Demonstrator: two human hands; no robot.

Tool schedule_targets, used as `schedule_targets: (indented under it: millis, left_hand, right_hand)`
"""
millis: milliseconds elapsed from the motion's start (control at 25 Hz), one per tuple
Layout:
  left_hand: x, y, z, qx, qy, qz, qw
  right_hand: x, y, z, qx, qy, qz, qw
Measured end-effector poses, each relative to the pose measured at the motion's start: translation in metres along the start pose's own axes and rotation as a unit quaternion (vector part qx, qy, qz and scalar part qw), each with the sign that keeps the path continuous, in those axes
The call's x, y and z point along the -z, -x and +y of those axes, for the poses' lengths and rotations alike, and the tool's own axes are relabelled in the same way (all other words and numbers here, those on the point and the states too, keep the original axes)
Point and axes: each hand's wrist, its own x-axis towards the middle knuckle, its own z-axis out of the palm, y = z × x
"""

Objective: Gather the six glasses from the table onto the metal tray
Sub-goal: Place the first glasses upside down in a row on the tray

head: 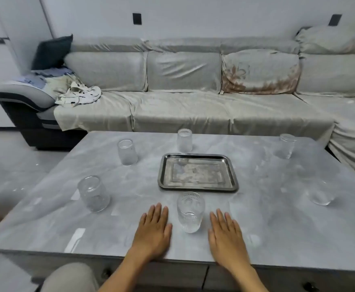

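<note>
A bare metal tray (pixel 198 185) lies mid-table. Several clear glasses stand around it: one just in front of it (pixel 190 211), one at near left (pixel 93 193), one at far left (pixel 127 152), one behind the tray (pixel 184 140), one at far right (pixel 287 145) and a faint one at near right (pixel 321 194). My left hand (pixel 153 228) and my right hand (pixel 226 234) lie flat on the table, palms down, either side of the nearest glass, touching nothing else.
The grey marble table (pixel 267 218) has its front edge just under my wrists. A long covered sofa (pixel 193 106) runs behind it, with crumpled clothes (pixel 77 94) at its left end. My knee (pixel 69 277) shows at bottom left.
</note>
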Motion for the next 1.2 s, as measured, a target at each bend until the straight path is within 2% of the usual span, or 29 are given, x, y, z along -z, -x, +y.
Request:
schedule_targets:
  millis: [160,240,320,440,520,600,720,840,960,1200]
  left_hand:
    - [0.016,0.0,0.005,-0.016,-0.022,-0.024,0.999]
    - [0.029,-0.011,0.004,-0.027,-0.049,-0.026,0.998]
    - [0.046,-0.025,0.002,-0.035,-0.051,-0.035,0.997]
    - [0.066,-0.06,-0.01,0.025,0.082,-0.009,0.996]
    - [0.071,-0.086,-0.017,0.093,0.192,0.05,0.976]
    - [0.074,-0.109,-0.02,0.149,0.267,0.081,0.949]
    - [0.071,-0.142,-0.027,0.187,0.338,0.054,0.921]
    - [0.064,-0.159,-0.028,0.182,0.342,0.035,0.921]
    - [0.06,-0.163,-0.028,0.167,0.328,0.04,0.929]
    - [0.058,-0.164,-0.028,0.16,0.329,0.036,0.93]
  right_hand:
    - [0.014,0.001,-0.008,-0.046,-0.079,-0.028,0.995]
    - [0.023,-0.008,-0.025,-0.053,-0.224,-0.014,0.973]
    - [0.029,-0.014,-0.046,-0.047,-0.365,-0.003,0.93]
    - [0.022,-0.022,-0.065,-0.068,-0.41,0.05,0.908]
    - [0.024,-0.03,-0.067,-0.091,-0.428,0.049,0.898]
    - [0.035,-0.045,-0.064,-0.101,-0.43,0.017,0.897]
    - [0.068,-0.086,-0.059,-0.058,-0.399,0.019,0.915]
    - [0.104,-0.143,-0.063,0.003,-0.323,0.037,0.946]
    - [0.115,-0.205,-0.073,-0.001,-0.308,0.071,0.949]
    - [0.072,-0.277,-0.09,0.036,-0.202,0.071,0.976]
